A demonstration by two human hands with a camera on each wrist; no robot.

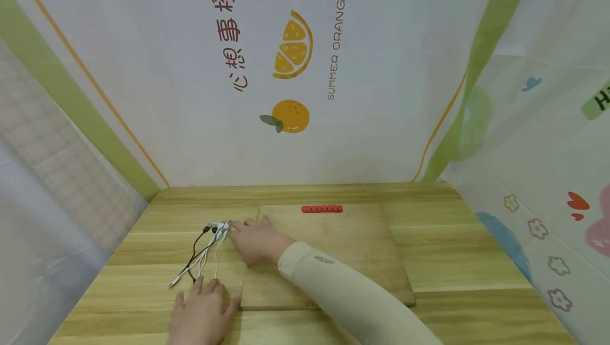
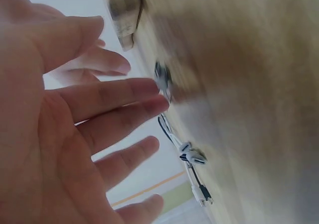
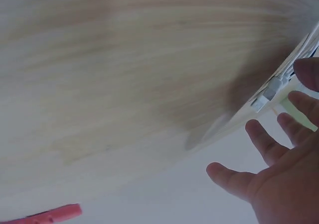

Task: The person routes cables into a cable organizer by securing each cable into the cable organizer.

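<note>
A bundle of white and black charging cables (image 1: 204, 256) lies on the wooden table, left of a wooden board. Its upper plugs bunch beside my right hand (image 1: 252, 240), whose fingers are spread with their tips close to white connectors (image 3: 269, 93). Below the bundle is my left hand (image 1: 202, 309), palm down with the fingers extended. In the left wrist view, two fingertips of this hand (image 2: 84, 119) are at a cable plug (image 2: 162, 77); whether they touch it I cannot tell. More plugs (image 2: 194, 157) lie farther off.
The wooden board (image 1: 333, 260) rests on the table (image 1: 457, 276). Near the board's far edge sits a red strip with several notches (image 1: 322, 209). Printed cloth (image 1: 381, 96) hangs behind the table and at both sides.
</note>
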